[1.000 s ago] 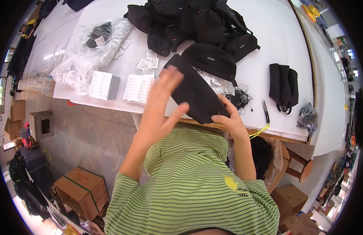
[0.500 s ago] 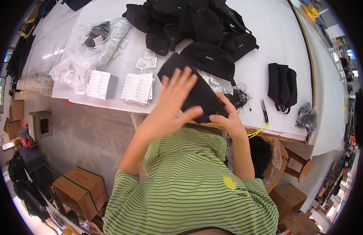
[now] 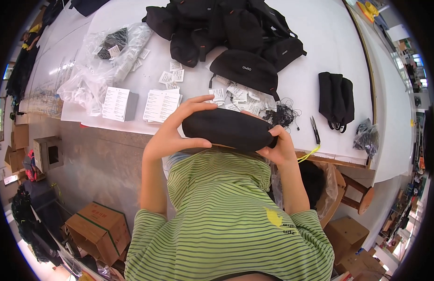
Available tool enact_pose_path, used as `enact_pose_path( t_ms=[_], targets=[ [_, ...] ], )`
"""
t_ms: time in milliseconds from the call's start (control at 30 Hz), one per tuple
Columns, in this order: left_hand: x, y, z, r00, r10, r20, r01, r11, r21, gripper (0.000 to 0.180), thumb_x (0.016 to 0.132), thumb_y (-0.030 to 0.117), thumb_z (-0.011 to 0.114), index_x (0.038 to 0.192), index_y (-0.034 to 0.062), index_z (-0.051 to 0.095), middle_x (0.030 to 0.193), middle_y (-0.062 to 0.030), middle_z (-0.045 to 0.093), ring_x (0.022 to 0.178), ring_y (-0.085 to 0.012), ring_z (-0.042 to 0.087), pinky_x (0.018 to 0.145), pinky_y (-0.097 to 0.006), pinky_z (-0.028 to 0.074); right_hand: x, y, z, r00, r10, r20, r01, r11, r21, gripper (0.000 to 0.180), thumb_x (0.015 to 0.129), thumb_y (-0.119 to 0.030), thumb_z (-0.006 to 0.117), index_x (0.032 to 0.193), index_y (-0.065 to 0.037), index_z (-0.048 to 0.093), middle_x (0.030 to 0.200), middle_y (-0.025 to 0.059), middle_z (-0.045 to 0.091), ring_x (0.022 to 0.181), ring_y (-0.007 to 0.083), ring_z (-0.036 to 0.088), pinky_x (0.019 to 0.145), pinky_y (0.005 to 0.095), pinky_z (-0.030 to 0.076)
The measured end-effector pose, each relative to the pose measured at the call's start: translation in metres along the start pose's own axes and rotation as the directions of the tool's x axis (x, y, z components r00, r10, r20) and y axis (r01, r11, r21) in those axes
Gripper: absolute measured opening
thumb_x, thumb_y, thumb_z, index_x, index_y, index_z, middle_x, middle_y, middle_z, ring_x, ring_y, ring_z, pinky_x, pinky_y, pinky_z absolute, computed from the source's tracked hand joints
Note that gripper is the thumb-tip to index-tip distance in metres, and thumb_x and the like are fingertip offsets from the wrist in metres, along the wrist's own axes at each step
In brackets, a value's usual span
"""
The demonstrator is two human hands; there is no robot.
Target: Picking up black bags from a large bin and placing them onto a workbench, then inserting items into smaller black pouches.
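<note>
Between my two hands, at the table's front edge, is a black fabric pouch (image 3: 228,129) lying lengthwise from left to right. My left hand (image 3: 179,124) grips its left end, thumb on the near side and fingers over the far side. At the other end, my right hand (image 3: 278,146) pinches the pouch's corner. Just beyond lies another black pouch (image 3: 245,70) with pale lettering, resting beside scattered white tags (image 3: 242,96). A tangle of black cords (image 3: 283,114) is close to my right hand.
Black pouches (image 3: 217,23) are heaped at the back. Two stacks of white cards (image 3: 116,104) and plastic bags (image 3: 111,61) lie left. To the right are thread snips (image 3: 315,130) with a yellow cord, several pouches laid together (image 3: 336,100) and a small clear bag (image 3: 366,138).
The pouch has turned from a slant to nearly level and is tipped toward its edge. My left hand has gone from lying flat on it to gripping its left end.
</note>
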State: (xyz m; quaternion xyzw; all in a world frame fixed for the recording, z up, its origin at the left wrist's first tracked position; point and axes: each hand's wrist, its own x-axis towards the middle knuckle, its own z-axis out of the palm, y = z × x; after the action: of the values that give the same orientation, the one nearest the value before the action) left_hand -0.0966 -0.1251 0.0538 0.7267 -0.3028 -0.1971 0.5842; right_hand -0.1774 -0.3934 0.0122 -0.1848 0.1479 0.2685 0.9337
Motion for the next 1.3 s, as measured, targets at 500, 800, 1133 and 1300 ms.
enact_pose_path(
  t_ms=[500, 800, 1133, 1300],
  targets=[
    [-0.006, -0.036, 0.025, 0.767, -0.641, 0.011, 0.608, 0.722, -0.330, 0.037, 0.088, 0.036, 0.064, 0.116, 0.0136, 0.056, 0.078, -0.0022, 0.062, 0.055, -0.0044, 0.047, 0.041, -0.020, 0.034, -0.003, 0.006, 0.007, 0.860, -0.497, 0.120, 0.266, 0.234, -0.935, 0.044, 0.083, -0.025, 0.065, 0.124, -0.011, 0.057, 0.120, 0.0049, 0.054, 0.094, 0.0150, 0.055, 0.078, 0.0262, 0.044],
    [-0.022, -0.036, 0.034, 0.837, -0.513, 0.192, 0.547, 0.803, -0.237, 0.038, 0.087, 0.023, 0.065, 0.124, 0.0159, 0.059, 0.105, -0.0025, 0.064, 0.068, -0.0037, 0.055, 0.050, -0.017, 0.043, -0.002, 0.010, -0.010, 0.949, -0.301, -0.096, 0.060, 0.471, -0.880, 0.023, 0.085, -0.015, 0.066, 0.107, -0.007, 0.065, 0.102, 0.0019, 0.062, 0.084, 0.0094, 0.057, 0.074, 0.0238, 0.046],
    [-0.024, -0.052, 0.041, 0.817, -0.559, 0.143, 0.553, 0.686, -0.473, 0.026, 0.092, 0.016, 0.059, 0.113, 0.0032, 0.063, 0.103, -0.0009, 0.064, 0.087, -0.0083, 0.058, 0.078, -0.023, 0.048, -0.023, -0.002, 0.008, 0.956, -0.276, -0.102, -0.014, 0.303, -0.953, 0.019, 0.081, -0.009, 0.067, 0.099, -0.006, 0.070, 0.109, 0.0042, 0.064, 0.100, 0.0124, 0.057, 0.075, 0.0238, 0.048],
    [-0.018, -0.042, 0.041, 0.858, -0.483, 0.176, 0.502, 0.714, -0.489, 0.029, 0.096, 0.022, 0.050, 0.116, 0.0028, 0.060, 0.110, -0.0052, 0.062, 0.089, -0.0110, 0.059, 0.075, -0.024, 0.049, -0.044, -0.039, -0.006, 0.860, -0.484, 0.164, 0.237, 0.093, -0.967, 0.019, 0.081, -0.009, 0.069, 0.099, -0.006, 0.070, 0.107, 0.0056, 0.065, 0.102, 0.0158, 0.058, 0.086, 0.0274, 0.044]
  ],
)
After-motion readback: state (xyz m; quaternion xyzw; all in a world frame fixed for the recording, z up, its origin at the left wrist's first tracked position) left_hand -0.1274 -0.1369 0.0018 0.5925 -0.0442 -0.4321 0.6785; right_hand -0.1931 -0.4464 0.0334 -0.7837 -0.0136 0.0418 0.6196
